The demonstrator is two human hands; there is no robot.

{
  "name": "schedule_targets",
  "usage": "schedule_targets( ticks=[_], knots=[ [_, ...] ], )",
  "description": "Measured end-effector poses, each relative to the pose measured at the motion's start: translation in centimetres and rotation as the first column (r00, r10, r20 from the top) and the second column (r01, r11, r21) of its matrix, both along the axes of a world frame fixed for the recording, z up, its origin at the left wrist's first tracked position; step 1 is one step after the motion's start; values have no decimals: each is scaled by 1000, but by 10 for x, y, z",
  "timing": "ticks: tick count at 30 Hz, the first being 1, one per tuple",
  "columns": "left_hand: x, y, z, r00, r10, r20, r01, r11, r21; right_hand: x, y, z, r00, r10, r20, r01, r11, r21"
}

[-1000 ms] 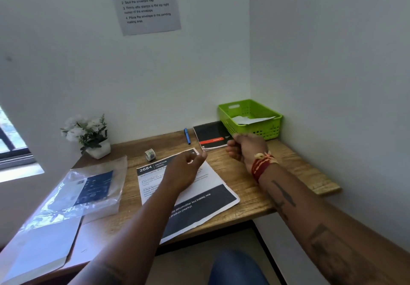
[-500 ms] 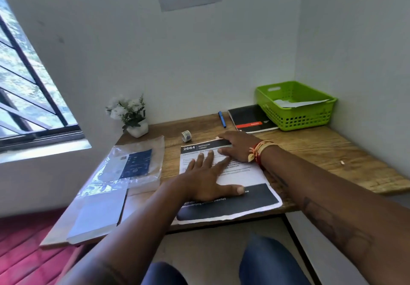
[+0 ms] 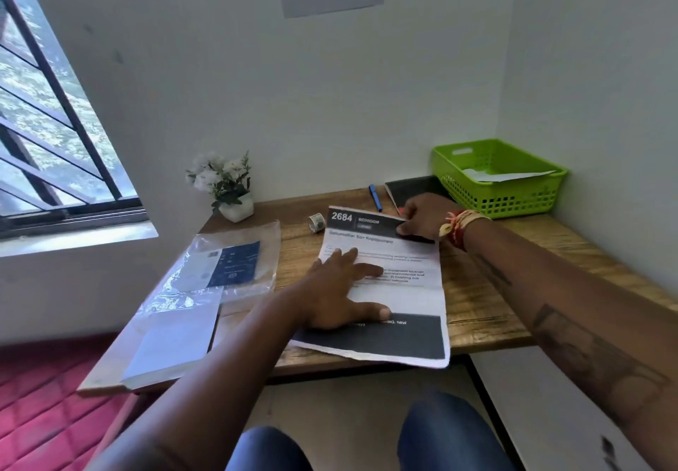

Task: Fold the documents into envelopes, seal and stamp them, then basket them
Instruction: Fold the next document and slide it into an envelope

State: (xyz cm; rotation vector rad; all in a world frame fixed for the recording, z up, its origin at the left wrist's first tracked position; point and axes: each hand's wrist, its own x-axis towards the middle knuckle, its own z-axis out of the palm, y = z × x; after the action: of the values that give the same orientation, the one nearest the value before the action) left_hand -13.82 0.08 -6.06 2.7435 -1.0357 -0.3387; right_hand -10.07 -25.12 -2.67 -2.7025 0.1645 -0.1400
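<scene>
the left hand [image 3: 341, 287] lies flat on the document [image 3: 400, 287] while the right hand [image 3: 422, 219] pinches its far edge, so the fold may go crooked if the sheet slips on the worktop [image 3: 477, 294].

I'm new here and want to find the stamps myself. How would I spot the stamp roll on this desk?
Start at the wooden desk and find the big printed document under the person's hands. Just past its far left corner, toward the white flower pot, sits the stamp roll. It is the only small coiled strip there, far shorter than the blue pen nearby.
</scene>
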Motion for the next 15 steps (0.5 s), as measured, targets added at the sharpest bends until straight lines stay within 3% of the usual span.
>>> schedule_targets(
  ticks=[6, 8, 10, 15],
  knots=[
    [7, -3, 15, 982, 133, 135, -128, 991, -40, -36, -21, 14, 979, -187, -79, 202, 915, 349],
    [7, -12, 16, 977, 166, 131, -158, 985, -69, -53, -21, 12, 973, -190, -133, 215, 954, 208],
    [5, -23, 13, 983, 168, 72, -159, 980, -122, -70, -16, 11, 968, -241, -70, 249, 956, 156],
    [4, -47, -7, 997, 82, 9, -81, 993, -90, -103, 4, -11, 983, -175, 51, 141, 909, 393]
  ],
)
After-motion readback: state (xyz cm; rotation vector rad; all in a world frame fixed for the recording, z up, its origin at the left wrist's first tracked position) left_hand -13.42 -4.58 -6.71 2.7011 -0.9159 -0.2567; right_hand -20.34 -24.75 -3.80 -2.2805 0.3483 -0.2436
